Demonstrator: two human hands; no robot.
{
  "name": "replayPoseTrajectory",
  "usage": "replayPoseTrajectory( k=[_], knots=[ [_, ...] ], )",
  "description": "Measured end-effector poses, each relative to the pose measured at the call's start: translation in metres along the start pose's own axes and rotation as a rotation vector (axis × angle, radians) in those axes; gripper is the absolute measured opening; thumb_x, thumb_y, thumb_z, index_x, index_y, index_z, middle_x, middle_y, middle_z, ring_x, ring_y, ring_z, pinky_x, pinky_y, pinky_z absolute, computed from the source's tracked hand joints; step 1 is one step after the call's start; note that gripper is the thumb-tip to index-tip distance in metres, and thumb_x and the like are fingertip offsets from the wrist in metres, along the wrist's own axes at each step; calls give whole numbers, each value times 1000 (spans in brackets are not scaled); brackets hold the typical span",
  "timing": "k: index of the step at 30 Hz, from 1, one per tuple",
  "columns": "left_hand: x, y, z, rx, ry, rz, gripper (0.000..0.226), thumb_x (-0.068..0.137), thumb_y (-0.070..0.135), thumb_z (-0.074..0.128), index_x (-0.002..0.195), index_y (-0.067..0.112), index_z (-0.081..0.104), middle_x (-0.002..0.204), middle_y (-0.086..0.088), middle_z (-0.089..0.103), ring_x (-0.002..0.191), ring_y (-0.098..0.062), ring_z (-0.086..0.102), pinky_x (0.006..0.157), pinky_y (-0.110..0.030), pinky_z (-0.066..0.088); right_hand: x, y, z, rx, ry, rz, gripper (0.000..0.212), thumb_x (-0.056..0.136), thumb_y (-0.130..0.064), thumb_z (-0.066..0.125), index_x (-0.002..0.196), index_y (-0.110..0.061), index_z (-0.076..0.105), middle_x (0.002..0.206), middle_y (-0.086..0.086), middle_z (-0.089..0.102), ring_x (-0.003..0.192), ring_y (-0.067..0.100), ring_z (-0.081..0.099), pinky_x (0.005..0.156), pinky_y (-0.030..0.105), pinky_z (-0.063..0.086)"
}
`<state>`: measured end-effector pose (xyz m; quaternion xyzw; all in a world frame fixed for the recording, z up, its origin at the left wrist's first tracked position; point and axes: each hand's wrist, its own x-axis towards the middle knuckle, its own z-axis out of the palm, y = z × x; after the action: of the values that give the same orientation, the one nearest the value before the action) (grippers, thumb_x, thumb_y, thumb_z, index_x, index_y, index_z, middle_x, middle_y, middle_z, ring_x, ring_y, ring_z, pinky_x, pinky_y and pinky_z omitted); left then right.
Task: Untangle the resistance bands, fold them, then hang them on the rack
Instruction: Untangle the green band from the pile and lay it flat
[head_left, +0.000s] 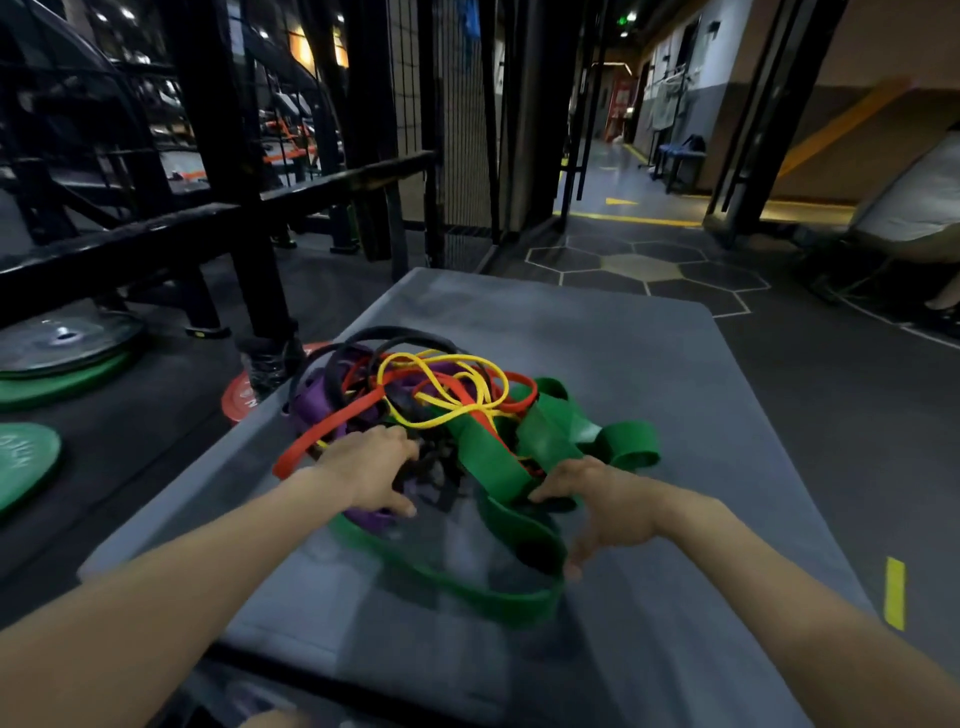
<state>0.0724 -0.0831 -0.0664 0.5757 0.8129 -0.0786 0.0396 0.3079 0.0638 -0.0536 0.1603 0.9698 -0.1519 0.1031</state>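
- At the far left, green weight plates lie flat on the dark floor, with a grey plate stacked on the farther one.
- A black steel rack rises behind them, its horizontal bar running across the left half of the view; a red plate lies at the foot of its upright, partly hidden by the mat's edge.
- A grey mat fills the middle, and the tangled heap of resistance bands sits on it, nearer its left edge.
- The left hand rests palm-down on the near left side of the heap, fingers spread and slightly curved into the dark and purple strands; whether they pinch anything I cannot tell, since the tips are blurred among the bands.
- A purple band bunches just beyond that hand, and an orange-red band runs diagonally past its knuckles.
- A black band arcs over the far side of the heap; a thin yellow band loops on top of the middle.
- The wide green band drapes from the heap's right side towards the viewer, forming a big loop on the mat between the two hands.
- The right hand hangs just right of that loop, fingers loose and pointing down, thumb touching the green strap; no firm hold shows.
- A yellow floor mark lies at the right.
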Motion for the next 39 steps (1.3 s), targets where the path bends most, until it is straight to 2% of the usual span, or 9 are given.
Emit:
replayPoseTrajectory(
  k=[3, 8, 12, 15, 18, 21, 24, 32, 39],
  knots=[
    [-7, 1, 0, -3, 10, -14, 71, 71, 53, 71, 129, 21, 45, 125, 1, 44, 118, -22, 49, 82, -40, 49, 10, -6, -3, 7, 102, -3, 78, 62, -44, 82, 129, -19, 52, 125, 1, 49, 118, 18, 42, 100, 24, 35],
    [-13, 9, -1, 63, 3, -72, 71, 66, 49, 74, 123, 19, 42, 121, -2, 37, 106, -25, 57, 63, -34, 41, 16, -19, 7, 136, 196, 37, 75, 61, -46, 82, 120, -14, 49, 113, -1, 42, 106, 16, 43, 93, 24, 40],
    [-15, 7, 3, 133, -11, -146, 53, 73, 43, 69, 114, 15, 50, 120, -6, 52, 105, -27, 59, 72, -36, 46, 20, -28, 6, 414, 318, 118, 54, 71, -45, 75, 107, -15, 49, 109, 3, 49, 104, 20, 53, 92, 32, 47],
    [-15, 8, 7, 159, 50, -115, 31, 84, 37, 57, 109, 17, 57, 116, -6, 62, 107, -28, 60, 78, -34, 47, 31, -43, 10, 306, 308, 138, 77, 69, -48, 76, 126, -9, 42, 121, 7, 47, 115, 22, 47, 101, 32, 41],
    [-16, 7, 1, -37, 185, -123, 30, 91, 42, 49, 115, 24, 55, 119, -3, 62, 110, -28, 59, 81, -35, 46, 43, -65, 26, 203, 201, 219, 104, 65, -53, 77, 141, -7, 23, 129, 12, 46, 121, 29, 46, 103, 41, 40],
    [-13, 2, -16, -264, 341, -141, 34, 90, 44, 50, 120, 28, 53, 123, -2, 61, 113, -27, 57, 83, -37, 46, 44, -73, 31, 84, 205, 339, 81, 78, -34, 72, 135, -6, 22, 126, 16, 54, 114, 34, 55, 90, 43, 46],
    [-8, -10, -36, -462, 496, -192, 28, 89, 39, 55, 107, 18, 58, 111, -10, 65, 107, -32, 59, 82, -40, 48, 35, -62, 20, -20, 339, 384, 54, 84, -18, 63, 127, -8, 31, 119, 15, 58, 107, 35, 59, 81, 40, 48],
    [0, -39, -69, -657, 718, -416, 30, 89, 30, 55, 109, 8, 58, 109, -22, 64, 105, -40, 58, 86, -43, 47, -4, -8, -33, 117, 779, 404, 37, 78, -11, 67, 110, -9, 49, 109, 13, 59, 103, 35, 55, 76, 41, 47],
    [-3, -31, -51, -584, 528, -432, 31, 87, 25, 60, 112, 8, 54, 115, -18, 59, 106, -38, 57, 88, -44, 47, -41, 40, -47, 86, 1006, 523, 37, 84, -5, 60, 119, -13, 52, 110, 12, 58, 102, 33, 53, 67, 34, 42]
  ],
)
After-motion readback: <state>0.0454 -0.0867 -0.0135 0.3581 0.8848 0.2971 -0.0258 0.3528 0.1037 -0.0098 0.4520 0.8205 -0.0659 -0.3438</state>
